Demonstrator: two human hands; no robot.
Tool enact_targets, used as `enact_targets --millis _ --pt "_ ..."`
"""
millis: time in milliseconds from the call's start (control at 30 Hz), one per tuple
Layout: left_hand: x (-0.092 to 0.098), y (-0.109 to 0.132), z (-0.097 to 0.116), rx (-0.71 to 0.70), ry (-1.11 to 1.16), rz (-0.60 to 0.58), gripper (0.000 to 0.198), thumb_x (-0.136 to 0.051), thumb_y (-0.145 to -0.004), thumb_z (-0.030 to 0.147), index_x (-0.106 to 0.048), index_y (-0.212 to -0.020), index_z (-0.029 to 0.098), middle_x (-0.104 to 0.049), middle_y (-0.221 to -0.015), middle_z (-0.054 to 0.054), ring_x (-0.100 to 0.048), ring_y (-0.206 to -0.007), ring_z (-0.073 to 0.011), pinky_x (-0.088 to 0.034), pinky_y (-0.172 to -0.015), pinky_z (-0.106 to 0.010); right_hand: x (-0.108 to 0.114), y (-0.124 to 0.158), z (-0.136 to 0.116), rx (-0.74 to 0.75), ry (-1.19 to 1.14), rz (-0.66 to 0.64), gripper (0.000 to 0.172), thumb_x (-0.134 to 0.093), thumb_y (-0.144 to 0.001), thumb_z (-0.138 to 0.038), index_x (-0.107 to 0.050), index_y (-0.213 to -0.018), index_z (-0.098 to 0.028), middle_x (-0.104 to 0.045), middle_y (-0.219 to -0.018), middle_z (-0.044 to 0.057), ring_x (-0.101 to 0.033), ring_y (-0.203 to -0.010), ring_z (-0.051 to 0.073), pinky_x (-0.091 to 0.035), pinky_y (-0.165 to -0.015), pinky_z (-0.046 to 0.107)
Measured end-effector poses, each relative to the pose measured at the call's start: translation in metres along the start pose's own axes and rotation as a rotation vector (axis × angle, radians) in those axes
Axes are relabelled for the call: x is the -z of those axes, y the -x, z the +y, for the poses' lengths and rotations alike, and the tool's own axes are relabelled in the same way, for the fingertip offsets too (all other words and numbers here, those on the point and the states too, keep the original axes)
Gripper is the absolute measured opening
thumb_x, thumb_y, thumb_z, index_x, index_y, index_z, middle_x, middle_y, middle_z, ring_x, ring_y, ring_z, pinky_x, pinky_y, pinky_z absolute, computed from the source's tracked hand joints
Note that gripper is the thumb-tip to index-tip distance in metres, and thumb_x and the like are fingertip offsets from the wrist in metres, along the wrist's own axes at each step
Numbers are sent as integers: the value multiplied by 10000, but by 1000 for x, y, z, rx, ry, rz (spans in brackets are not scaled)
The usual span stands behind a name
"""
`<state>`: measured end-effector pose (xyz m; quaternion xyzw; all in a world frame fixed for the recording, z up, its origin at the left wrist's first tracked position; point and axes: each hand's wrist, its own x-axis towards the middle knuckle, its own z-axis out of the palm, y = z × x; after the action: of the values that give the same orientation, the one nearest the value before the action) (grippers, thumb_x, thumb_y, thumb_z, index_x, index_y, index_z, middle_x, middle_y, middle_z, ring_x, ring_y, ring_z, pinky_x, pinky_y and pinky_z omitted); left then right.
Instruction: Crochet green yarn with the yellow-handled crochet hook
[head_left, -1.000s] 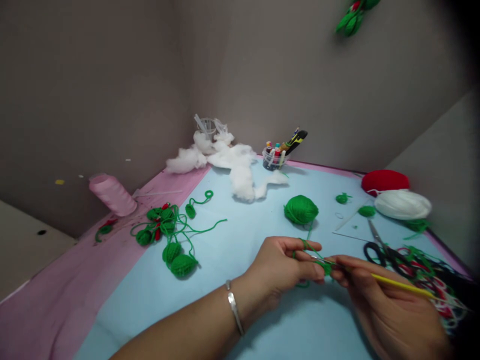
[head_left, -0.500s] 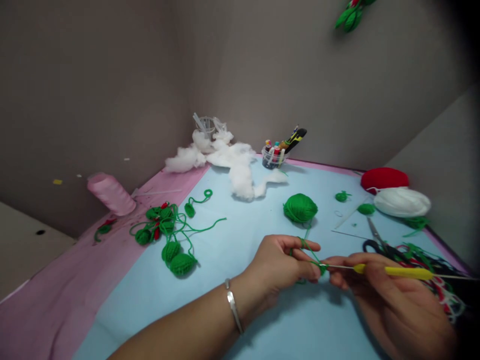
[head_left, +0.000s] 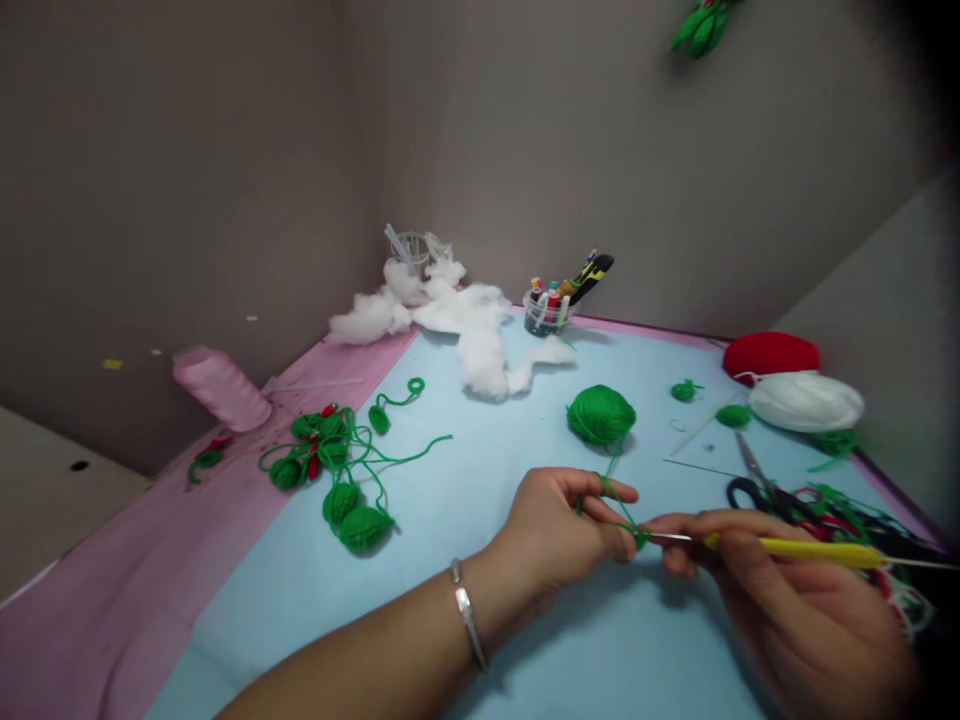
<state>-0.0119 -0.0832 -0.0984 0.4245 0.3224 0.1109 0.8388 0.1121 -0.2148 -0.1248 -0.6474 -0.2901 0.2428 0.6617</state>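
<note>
My left hand [head_left: 562, 525] pinches a small piece of green crochet work [head_left: 641, 540], with green yarn looped round its fingers. That yarn runs up to a green yarn ball [head_left: 601, 414] lying just beyond the hand. Between the fingers of my right hand [head_left: 780, 590] is a crochet hook with a yellow handle [head_left: 817, 551]. The metal tip of the hook meets the green work at my left fingertips. Most of the small piece is hidden by the fingers.
White stuffing [head_left: 480, 345] lies at the back, near a cup of pens [head_left: 550, 312]. Green crocheted pieces [head_left: 364, 528] and a pink thread cone [head_left: 222, 388] are on the left. Scissors [head_left: 754, 470], yarn scraps, a white skein [head_left: 806, 401] and a red skein [head_left: 771, 356] are on the right.
The crochet hook has tilted slightly, its handle end a little lower and further right. My left hand has hardly moved and still pinches the green work.
</note>
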Motion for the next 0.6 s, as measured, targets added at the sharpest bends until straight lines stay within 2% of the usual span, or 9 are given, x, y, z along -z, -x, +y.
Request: enact_targets --millis 167,367,500,600 --pt "-1 1 2 -6 -17 14 349 -766 -498 37 -727 -838 107 -621 -581 40 -549 -550 -85 -432 -636 -246 6 -3 6 54 65 -40 311 -737 -812 -529 -759 -763 -223 -722 -772 76 -675 -667 181 -596 -622 255" --pt "-1 -2 -2 -41 -45 25 314 -729 -547 -2 -718 -842 104 -623 -587 42 -545 -546 -75 -426 -617 -230 5 6 4 229 395 -39 243 -638 -899 -490 -773 -839 -297 -749 -829 44 -695 -736 180 -581 -639 234" --pt "-1 -4 -7 -116 -126 51 271 -674 -602 -28 -724 -829 112 -618 -606 40 -544 -560 -66 -419 -613 -217 3 14 0 320 414 -46 176 -658 -886 -449 -776 -829 -331 -768 -926 12 -714 -835 199 -573 -810 280" --pt "-2 -5 -8 -146 -143 74 266 -657 -612 -36 -725 -820 114 -623 -612 36 -548 -568 -69 -423 -618 -216 8 12 5 380 497 -104 167 -656 -878 -447 -795 -880 -354 -774 -954 5 -725 -868 217 -558 -903 323"
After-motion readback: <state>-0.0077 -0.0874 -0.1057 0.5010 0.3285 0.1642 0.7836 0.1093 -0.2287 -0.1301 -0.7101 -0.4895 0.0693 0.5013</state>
